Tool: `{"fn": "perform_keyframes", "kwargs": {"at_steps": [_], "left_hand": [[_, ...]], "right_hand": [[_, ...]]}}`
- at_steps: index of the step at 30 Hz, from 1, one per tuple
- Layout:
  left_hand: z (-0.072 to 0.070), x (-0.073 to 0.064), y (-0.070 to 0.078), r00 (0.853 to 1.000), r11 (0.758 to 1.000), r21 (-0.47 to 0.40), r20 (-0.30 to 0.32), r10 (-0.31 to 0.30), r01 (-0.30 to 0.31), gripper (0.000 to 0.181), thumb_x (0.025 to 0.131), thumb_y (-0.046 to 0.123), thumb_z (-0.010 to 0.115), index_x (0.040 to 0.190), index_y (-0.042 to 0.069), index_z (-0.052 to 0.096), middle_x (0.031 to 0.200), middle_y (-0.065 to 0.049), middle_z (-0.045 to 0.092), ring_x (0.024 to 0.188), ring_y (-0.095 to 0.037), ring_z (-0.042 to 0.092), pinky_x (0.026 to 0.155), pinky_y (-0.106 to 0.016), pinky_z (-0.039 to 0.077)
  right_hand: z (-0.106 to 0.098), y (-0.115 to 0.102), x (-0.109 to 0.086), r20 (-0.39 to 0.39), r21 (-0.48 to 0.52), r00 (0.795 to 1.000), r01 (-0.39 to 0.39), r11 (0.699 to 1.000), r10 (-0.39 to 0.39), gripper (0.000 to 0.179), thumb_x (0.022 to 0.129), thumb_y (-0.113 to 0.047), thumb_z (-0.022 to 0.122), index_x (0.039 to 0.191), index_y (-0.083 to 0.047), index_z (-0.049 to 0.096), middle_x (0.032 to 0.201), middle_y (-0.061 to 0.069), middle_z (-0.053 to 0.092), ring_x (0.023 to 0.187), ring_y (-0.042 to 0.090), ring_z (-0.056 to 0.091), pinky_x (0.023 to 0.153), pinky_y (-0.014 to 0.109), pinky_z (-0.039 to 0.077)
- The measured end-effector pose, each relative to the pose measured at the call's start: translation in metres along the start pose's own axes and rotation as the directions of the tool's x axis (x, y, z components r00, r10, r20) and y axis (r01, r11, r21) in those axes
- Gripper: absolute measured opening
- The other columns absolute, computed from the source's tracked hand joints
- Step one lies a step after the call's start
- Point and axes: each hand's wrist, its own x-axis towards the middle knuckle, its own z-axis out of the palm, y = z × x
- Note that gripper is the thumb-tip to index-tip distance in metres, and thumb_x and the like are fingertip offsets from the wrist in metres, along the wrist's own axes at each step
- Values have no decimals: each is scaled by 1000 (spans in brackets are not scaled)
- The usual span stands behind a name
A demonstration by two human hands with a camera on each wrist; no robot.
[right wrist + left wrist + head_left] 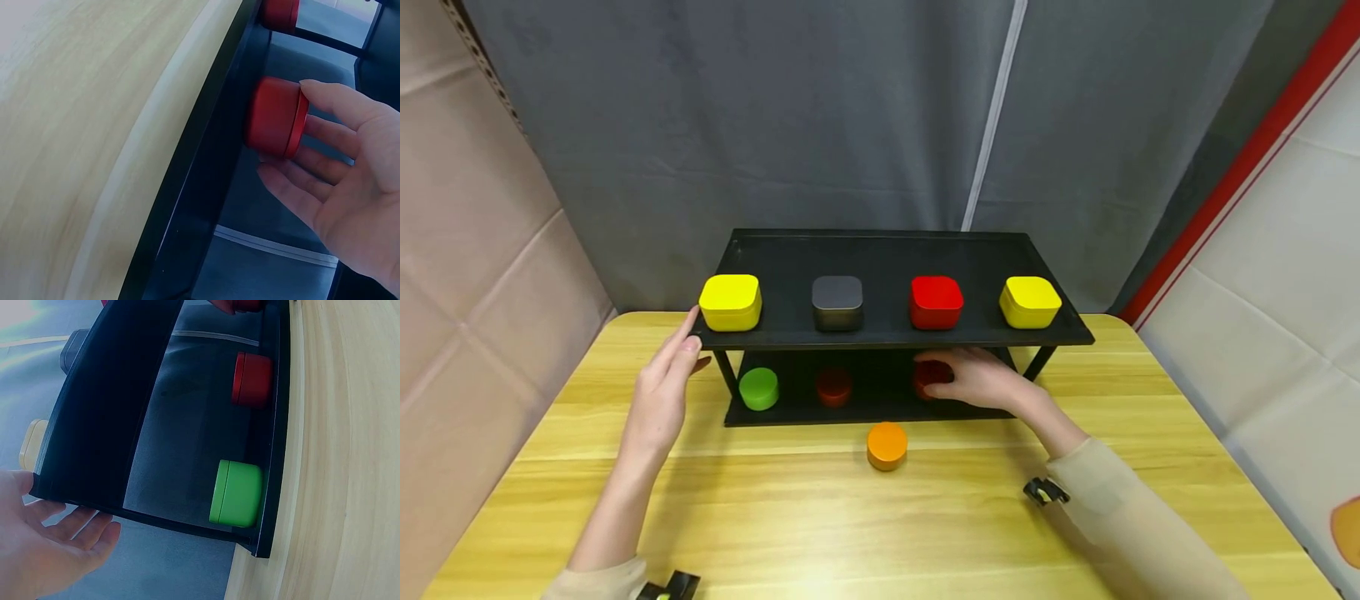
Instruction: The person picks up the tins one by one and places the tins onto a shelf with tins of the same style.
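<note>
A black two-tier rack (880, 340) stands on the table. My left hand (662, 396) holds the left end of its upper shelf, fingers at the edge in the left wrist view. On the lower shelf, my right hand (973, 379) grips a round red tin (275, 119) between thumb and fingers; the tin appears to stand on the shelf. To its left are another red tin (834, 387) and a round green tin (759, 389). On the upper shelf sit a yellow tin (730, 304), a dark grey tin (837, 304), a square red tin (936, 303) and a second yellow tin (1030, 303).
A round orange tin (887, 446) stands on the wooden table (790, 517) in front of the rack. Behind the rack hangs a grey curtain (850, 125). Pale panels (490, 250) flank the table on both sides.
</note>
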Motion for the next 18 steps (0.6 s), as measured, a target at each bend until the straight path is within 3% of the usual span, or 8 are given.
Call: {"fn": "perform_keyframes", "kwargs": {"at_steps": [5,7,14,18], "left_hand": [[1,1,0,1000,1000,-13,-5,0,0,50,111,48,33,160,39,29,171,5,29,117,13,54,101,0,41],[2,2,0,1000,1000,-20,-5,11,-11,50,111,47,34,160,38,30,171,4,29,119,13,53,99,1,41],[5,2,0,998,998,-41,3,57,-56,50,112,44,34,161,33,30,171,0,27,149,-28,41,98,5,39],[5,2,1,998,997,-45,4,58,-58,51,112,44,33,162,32,30,172,0,27,150,-32,39,98,5,39]], "right_hand": [[2,0,3,10,-3,1000,-3,1000,3,49,94,-31,75,139,-17,64,139,8,66,114,27,61,105,48,55],[3,1,3,13,-9,1000,1,1000,-1,48,94,-31,75,139,-16,64,138,9,66,114,27,61,105,48,55],[5,3,3,30,-5,999,-19,1000,19,48,94,-31,75,139,-17,64,139,8,66,115,27,60,106,49,54],[7,4,3,46,-3,998,-40,999,40,49,95,-33,74,140,-18,63,141,8,65,117,28,59,108,50,53]]}}
